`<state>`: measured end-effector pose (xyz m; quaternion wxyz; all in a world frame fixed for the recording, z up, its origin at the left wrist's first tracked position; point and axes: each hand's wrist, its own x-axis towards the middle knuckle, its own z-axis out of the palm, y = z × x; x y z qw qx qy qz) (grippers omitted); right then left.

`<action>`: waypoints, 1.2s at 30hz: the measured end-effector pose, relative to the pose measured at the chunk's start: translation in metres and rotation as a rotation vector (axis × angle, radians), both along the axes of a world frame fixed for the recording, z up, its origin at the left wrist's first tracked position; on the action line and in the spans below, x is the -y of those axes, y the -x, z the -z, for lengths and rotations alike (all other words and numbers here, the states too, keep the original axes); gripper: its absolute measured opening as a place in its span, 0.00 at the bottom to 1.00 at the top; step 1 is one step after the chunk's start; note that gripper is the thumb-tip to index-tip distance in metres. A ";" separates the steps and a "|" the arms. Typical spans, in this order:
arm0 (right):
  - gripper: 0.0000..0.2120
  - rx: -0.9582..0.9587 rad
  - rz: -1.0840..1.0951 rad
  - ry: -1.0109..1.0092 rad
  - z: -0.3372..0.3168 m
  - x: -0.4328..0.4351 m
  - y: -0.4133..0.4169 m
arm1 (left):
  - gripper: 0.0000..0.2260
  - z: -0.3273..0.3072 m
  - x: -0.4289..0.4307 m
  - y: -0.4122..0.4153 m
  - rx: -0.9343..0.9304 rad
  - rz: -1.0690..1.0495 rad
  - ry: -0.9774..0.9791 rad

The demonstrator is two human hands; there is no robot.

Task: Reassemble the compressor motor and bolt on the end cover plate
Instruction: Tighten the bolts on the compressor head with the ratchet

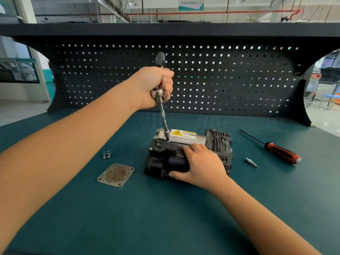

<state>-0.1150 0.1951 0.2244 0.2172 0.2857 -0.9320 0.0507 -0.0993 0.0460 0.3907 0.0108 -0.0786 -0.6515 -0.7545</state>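
Note:
The compressor (217,142) lies on the green bench mat, a black motor housing in front and a silver cylinder with a yellow warning label behind. My left hand (156,87) grips a ratchet with a long extension (163,116); its tip stands on a bolt at the compressor's top left corner. My right hand (200,166) rests on the black motor housing, fingers wrapped over it. The square metal end cover plate (116,175) lies flat on the mat, left of the compressor. Two loose bolts (106,155) stand just behind the plate.
A red-and-black-handled screwdriver (272,147) lies to the right of the compressor. A small metal bit (251,162) lies between it and the compressor. A dark pegboard (220,80) closes off the back of the bench mat (165,218).

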 end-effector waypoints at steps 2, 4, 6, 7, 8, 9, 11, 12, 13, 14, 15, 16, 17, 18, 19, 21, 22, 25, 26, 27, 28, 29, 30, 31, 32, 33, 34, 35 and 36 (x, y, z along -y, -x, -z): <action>0.37 -0.017 0.015 -0.009 0.001 0.001 -0.001 | 0.10 0.003 -0.007 -0.004 -0.037 -0.009 0.078; 0.37 -0.019 0.012 -0.019 0.000 0.000 -0.001 | 0.07 0.003 -0.011 -0.009 -0.065 0.041 0.255; 0.36 -0.010 -0.002 -0.031 -0.001 -0.001 0.000 | 0.12 0.001 -0.013 -0.009 -0.084 0.114 0.429; 0.36 -0.005 -0.007 -0.035 -0.001 -0.002 0.000 | 0.15 -0.002 -0.012 -0.009 -0.070 0.155 0.467; 0.36 0.001 -0.012 -0.039 -0.002 -0.001 0.000 | 0.16 -0.006 -0.012 -0.009 -0.043 0.203 0.492; 0.36 0.004 -0.015 -0.041 -0.002 -0.001 0.000 | 0.17 -0.010 -0.010 -0.008 -0.019 0.257 0.528; 0.36 0.006 -0.023 -0.042 -0.001 0.000 0.000 | 0.18 -0.016 -0.009 -0.007 0.001 0.365 0.660; 0.36 0.006 -0.024 -0.043 -0.001 0.000 0.000 | 0.19 -0.018 -0.009 -0.006 0.001 0.411 0.726; 0.36 0.006 -0.024 -0.044 -0.001 -0.001 0.000 | 0.20 -0.019 -0.010 -0.006 0.001 0.446 0.773; 0.36 0.001 -0.027 -0.043 -0.001 -0.001 0.001 | 0.20 -0.020 -0.011 -0.005 0.004 0.467 0.795; 0.36 -0.004 -0.029 -0.040 0.000 -0.002 0.001 | 0.20 -0.020 -0.011 -0.005 0.005 0.474 0.790; 0.36 -0.010 -0.032 -0.037 0.000 -0.002 0.001 | 0.19 -0.019 -0.009 -0.005 -0.001 0.462 0.762; 0.36 -0.014 -0.032 -0.036 0.000 -0.002 0.002 | 0.18 -0.016 -0.005 -0.005 -0.012 0.427 0.707; 0.35 -0.020 -0.030 -0.034 0.001 -0.002 0.002 | 0.16 -0.013 0.000 -0.005 -0.024 0.368 0.621; 0.36 -0.023 -0.024 -0.033 0.002 -0.002 0.002 | 0.14 -0.010 0.004 -0.005 -0.028 0.287 0.505; 0.36 -0.028 -0.012 -0.025 0.004 -0.001 0.001 | 0.08 -0.002 0.009 -0.007 -0.008 0.109 0.220; 0.36 -0.031 -0.011 -0.017 0.004 0.000 0.001 | 0.07 0.001 0.010 -0.008 0.006 0.037 0.082; 0.36 -0.035 -0.012 0.002 0.004 0.000 0.001 | 0.06 0.004 0.008 -0.011 0.004 -0.009 -0.043; 0.37 -0.038 -0.016 0.005 0.004 -0.001 0.001 | 0.07 0.004 0.007 -0.012 -0.019 0.015 0.023; 0.37 -0.039 -0.016 0.005 0.004 -0.001 0.002 | 0.08 0.006 0.004 -0.013 -0.051 0.035 0.112; 0.37 -0.041 -0.013 0.004 0.004 -0.001 0.002 | 0.09 0.008 0.000 -0.013 -0.082 0.042 0.185; 0.37 -0.040 -0.010 0.003 0.004 -0.001 0.002 | 0.08 0.009 -0.004 -0.015 -0.105 0.033 0.220; 0.37 -0.041 -0.011 0.004 0.004 -0.001 0.002 | 0.07 0.008 -0.009 -0.016 -0.124 0.014 0.198; 0.37 -0.042 -0.009 0.003 0.004 -0.001 0.001 | 0.06 0.004 -0.012 -0.018 -0.140 -0.006 0.106; 0.37 -0.046 -0.008 0.008 0.003 -0.001 0.001 | 0.07 -0.002 -0.013 -0.020 -0.141 -0.019 -0.054; 0.36 -0.050 -0.011 0.015 0.003 -0.001 -0.001 | 0.10 -0.011 -0.011 -0.023 -0.130 -0.019 -0.270; 0.35 -0.060 -0.018 0.020 0.003 -0.002 -0.002 | 0.12 -0.020 -0.006 -0.026 -0.137 -0.007 -0.477; 0.34 -0.080 -0.025 0.026 0.004 -0.002 -0.002 | 0.11 -0.030 -0.001 -0.029 -0.174 -0.005 -0.619; 0.33 -0.088 -0.026 0.025 0.004 -0.003 -0.002 | 0.10 -0.037 0.005 -0.032 -0.218 -0.018 -0.679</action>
